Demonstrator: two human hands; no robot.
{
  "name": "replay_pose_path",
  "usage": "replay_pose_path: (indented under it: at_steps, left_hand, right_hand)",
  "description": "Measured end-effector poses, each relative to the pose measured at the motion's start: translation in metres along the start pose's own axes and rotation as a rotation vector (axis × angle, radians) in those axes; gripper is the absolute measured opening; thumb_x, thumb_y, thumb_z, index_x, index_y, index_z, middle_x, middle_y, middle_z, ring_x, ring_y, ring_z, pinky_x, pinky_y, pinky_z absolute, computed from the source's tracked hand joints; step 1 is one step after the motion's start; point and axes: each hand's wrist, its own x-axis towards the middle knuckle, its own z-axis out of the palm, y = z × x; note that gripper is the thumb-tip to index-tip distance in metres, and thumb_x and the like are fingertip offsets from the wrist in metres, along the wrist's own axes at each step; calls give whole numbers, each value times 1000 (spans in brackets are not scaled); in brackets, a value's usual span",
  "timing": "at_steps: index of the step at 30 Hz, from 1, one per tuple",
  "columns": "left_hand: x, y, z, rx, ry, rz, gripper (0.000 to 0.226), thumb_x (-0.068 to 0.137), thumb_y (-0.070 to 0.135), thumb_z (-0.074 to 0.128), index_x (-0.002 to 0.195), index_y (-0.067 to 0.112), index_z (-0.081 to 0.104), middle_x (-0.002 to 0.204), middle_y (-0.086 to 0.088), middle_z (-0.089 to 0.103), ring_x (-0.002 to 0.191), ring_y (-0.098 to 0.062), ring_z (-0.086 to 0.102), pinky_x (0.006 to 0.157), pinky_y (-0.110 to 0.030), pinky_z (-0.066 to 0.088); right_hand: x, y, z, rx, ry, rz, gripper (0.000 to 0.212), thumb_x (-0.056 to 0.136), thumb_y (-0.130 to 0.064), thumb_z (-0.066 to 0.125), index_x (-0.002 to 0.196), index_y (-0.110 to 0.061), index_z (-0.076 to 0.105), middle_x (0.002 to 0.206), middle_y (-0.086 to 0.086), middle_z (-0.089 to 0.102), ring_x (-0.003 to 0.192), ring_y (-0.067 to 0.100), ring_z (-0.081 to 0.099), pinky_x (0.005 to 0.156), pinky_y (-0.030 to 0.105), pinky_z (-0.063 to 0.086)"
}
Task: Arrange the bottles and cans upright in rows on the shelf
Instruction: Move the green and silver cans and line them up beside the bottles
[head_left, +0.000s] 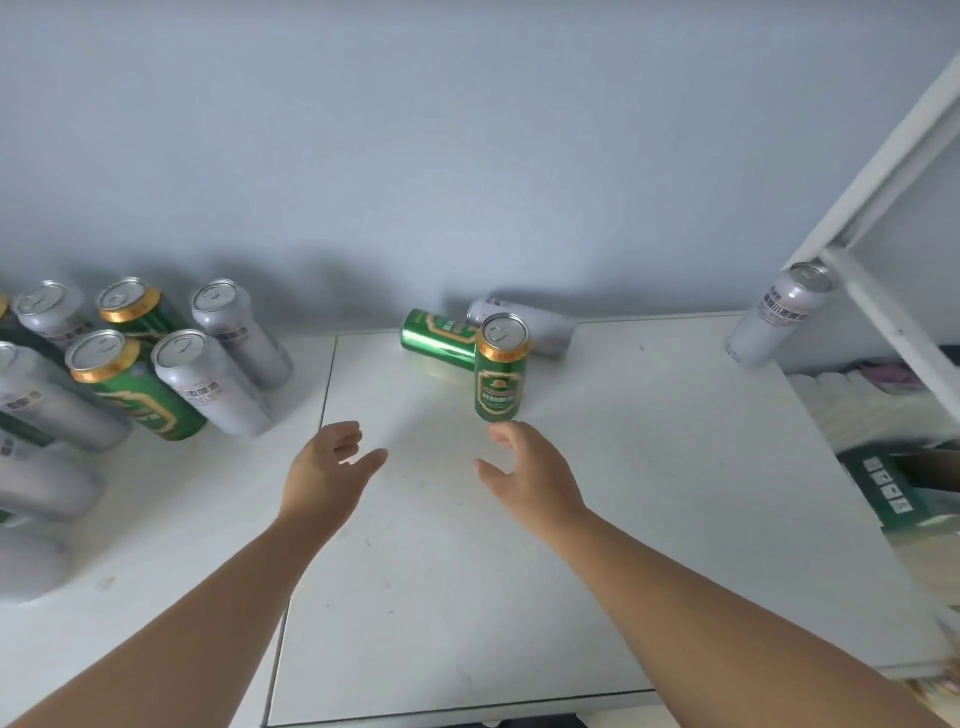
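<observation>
1. A group of cans (208, 379), green and silver, is seen standing upright in rows at the left of the frame on the white shelf (649, 467). That part of the work may be judged done.
2. An upright green can (500, 371) is stood alone at the centre. A lone silver can (774, 317) stands at the upper right beside the white frame (883, 171). Neither has been brought into the rows yet.
3. Two cans are left on their sides just behind the upright green can: a fallen green can (439, 338) and a fallen silver can (540, 325), lying close together. No bottles are seen.
4. The left hand (327, 467) is held empty with fingers loosely spread, lower left of the upright green can and apart from it.
5. The right hand (524, 467) is likewise empty and spread wide, its fingertips just below that can's base. Whether contact is made cannot be told.
</observation>
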Motion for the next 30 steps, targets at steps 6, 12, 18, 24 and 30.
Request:
replay_pose_path:
  at_steps: [6,12,18,24,30]
  left_hand:
    - [-15,29,48,5,-95,34,51,84,31,80,130,21,61,119,10,67,110,-7,63,84,-18,43]
    - [-11,49,66,42,-161,49,57,81,37,83,131,26,59,119,13,66,110,-6,63,86,-23,45]
    - [0,72,70,43,-179,64,66,79,41,83,137,28,54,124,14,63,113,-5,61,83,-20,44]
    - [14,99,82,-6,-187,119,89,74,43,86,148,27,40,136,14,53,121,-5,53,101,-31,48]
    - [26,113,96,-47,-182,141,82,71,45,86,141,32,45,133,16,55,120,-2,52,94,-23,43]
  right_hand:
    - [-3,38,-29,-14,5,10,47,90,-36,71,132,-18,59,128,-8,63,121,9,57,96,18,39]
    - [1,57,-42,-14,29,37,44,90,-34,72,129,-18,60,125,-7,64,118,10,58,91,18,39]
    - [21,63,-51,-6,26,43,43,91,-28,72,130,-16,60,127,-6,64,120,12,59,95,21,42]
    - [68,56,-78,-53,73,35,47,89,-27,73,131,-12,58,126,1,62,120,18,59,93,26,41]
    - [110,44,-99,-136,75,-17,55,86,-24,73,136,-12,55,133,4,58,125,23,55,97,32,43]
